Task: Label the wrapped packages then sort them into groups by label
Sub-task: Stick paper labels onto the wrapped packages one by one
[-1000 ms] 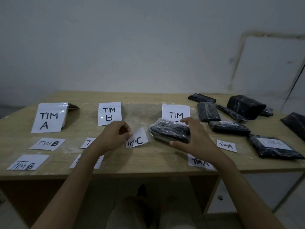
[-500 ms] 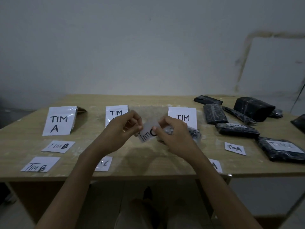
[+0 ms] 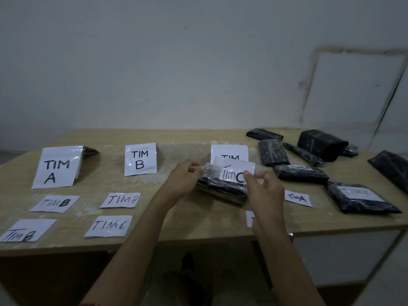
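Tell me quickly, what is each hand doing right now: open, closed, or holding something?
Left hand: pinches the left end of the label, just above the black package.
Right hand: pinches the label's right end.

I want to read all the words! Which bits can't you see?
All in the head view:
- On the third sign, the letter under TIM is hidden by the held label.
- The slip has its writing covered by the right grip.
- The sticker on the right is too faint to read.
- The last package is cut off by the right frame edge.
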